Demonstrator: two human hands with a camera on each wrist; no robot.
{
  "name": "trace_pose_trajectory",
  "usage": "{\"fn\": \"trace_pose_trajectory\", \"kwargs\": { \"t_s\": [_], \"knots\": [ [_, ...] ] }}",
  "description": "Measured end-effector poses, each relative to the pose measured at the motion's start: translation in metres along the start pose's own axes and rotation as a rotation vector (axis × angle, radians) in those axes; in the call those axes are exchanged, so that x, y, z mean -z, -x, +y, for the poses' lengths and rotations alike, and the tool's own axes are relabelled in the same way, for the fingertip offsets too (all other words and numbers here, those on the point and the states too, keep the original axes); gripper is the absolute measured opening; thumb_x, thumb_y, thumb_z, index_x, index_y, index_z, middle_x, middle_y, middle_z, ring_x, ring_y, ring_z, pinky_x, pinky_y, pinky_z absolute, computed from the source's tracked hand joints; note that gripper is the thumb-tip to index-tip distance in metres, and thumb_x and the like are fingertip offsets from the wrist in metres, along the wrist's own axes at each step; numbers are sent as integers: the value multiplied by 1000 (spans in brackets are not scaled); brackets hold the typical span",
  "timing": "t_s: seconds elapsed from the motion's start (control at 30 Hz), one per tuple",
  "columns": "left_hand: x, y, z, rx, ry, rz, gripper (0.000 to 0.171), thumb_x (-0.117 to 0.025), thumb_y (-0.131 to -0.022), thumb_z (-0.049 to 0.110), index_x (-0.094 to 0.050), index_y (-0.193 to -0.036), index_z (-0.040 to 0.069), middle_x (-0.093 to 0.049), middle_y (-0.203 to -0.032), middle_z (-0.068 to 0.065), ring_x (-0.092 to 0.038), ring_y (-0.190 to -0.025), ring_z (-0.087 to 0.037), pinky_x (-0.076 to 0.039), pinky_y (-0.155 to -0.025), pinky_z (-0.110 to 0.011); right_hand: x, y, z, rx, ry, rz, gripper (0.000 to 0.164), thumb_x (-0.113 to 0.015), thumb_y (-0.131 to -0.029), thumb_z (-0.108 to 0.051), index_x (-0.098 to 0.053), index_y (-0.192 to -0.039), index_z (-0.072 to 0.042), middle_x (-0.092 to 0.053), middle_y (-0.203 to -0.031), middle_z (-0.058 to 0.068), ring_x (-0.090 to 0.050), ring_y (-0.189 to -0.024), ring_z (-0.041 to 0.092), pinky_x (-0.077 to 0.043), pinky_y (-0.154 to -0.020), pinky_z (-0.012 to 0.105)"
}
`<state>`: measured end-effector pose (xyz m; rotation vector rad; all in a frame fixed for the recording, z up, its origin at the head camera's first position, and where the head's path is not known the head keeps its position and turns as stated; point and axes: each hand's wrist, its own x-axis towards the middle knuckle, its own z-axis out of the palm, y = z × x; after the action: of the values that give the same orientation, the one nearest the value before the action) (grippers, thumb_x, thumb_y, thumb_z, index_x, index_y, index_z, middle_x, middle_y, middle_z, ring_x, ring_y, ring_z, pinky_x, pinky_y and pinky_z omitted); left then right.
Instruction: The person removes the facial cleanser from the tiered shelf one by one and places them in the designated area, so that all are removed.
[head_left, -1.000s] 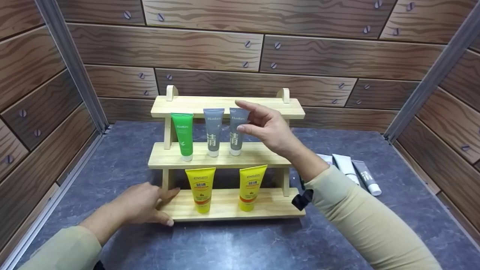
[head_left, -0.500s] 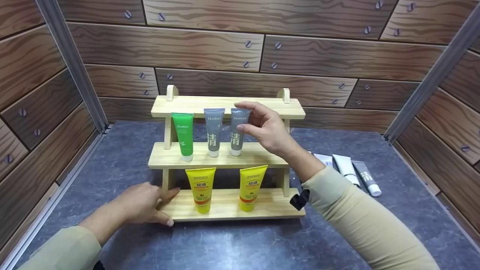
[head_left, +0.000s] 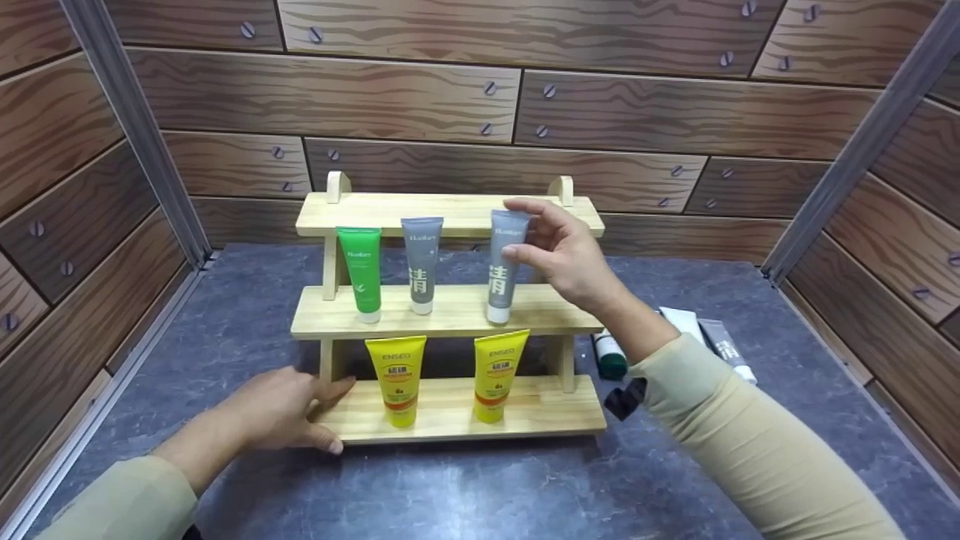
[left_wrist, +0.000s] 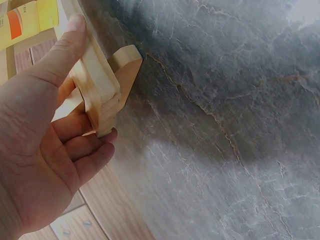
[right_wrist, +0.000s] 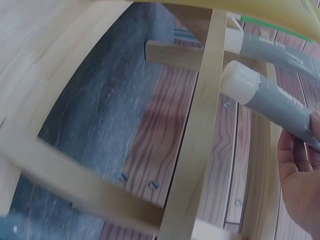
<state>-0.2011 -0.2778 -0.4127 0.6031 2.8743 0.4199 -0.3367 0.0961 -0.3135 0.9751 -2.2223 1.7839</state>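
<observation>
Right hand (head_left: pixel 574 259) had a narrow pinch high on a grey tube (head_left: pixel 501 277), thumb in front and fingers behind, white cap down over the rack's middle shelf (head_left: pixel 457 319); couldn't tell if the cap touched wood. Left hand (head_left: pixel 277 409) gripped the near end of the bottom shelf (head_left: pixel 446 416), thumb along the front edge, fingers curled round the end. Left of the right hand's tube, with a gap, stood a second grey tube (head_left: pixel 422 262), then a green tube (head_left: pixel 361 274) farther toward the left hand's side. Two yellow tubes, one (head_left: pixel 397 379) nearer the left hand and one (head_left: pixel 499 375) below the right, stood on the bottom shelf. Step in hand looked like standing the tube on its cap. Doing it well called for a light pinch, tube dead vertical, the whole cap face back from the front edge, in line with its neighbours; fingers best parted evenly, so as not to drag the narrow base over. A steady left grip would likely stop the rack wobbling and toppling the row.
</observation>
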Motion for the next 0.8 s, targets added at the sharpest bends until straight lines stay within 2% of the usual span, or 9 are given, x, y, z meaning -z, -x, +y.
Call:
{"fn": "trace_pose_trajectory", "kwargs": {
  "t_s": [0.3,0.43,0.67,0.8],
  "knots": [
    [-2,1,-1,5,0,0,94,-92,-73,56,-60,-151,15,-52,-67,4,-56,-74,-18,-57,-81,-56,37,15,1,-48,31,74,59,-76,-90,11,-60,-146,0,-69,-128,19,-73,-107,25,-60,-92,36],
    [-2,1,0,6,1,2,95,-92,-72,57,-60,-151,15,-51,-66,4,-56,-73,-18,-57,-80,-56,55,24,3,-62,65,103,60,-77,-90,11,-60,-147,-3,-70,-123,17,-74,-102,23,-60,-90,34],
    [-2,2,-2,-50,-3,31,93,-92,-72,56,-63,-149,12,-40,-64,8,-50,-66,-16,-54,-69,-47,84,38,3,-72,66,162,57,-78,-87,14,-63,-141,2,-75,-110,9,-73,-91,18,-61,-81,29],
    [-2,1,-1,-47,-2,26,93,-92,-72,57,-63,-149,13,-44,-64,7,-51,-68,-16,-54,-71,-48,103,47,3,-86,59,178,56,-78,-88,13,-63,-141,1,-75,-110,5,-74,-92,17,-61,-81,29]
  ]
}}
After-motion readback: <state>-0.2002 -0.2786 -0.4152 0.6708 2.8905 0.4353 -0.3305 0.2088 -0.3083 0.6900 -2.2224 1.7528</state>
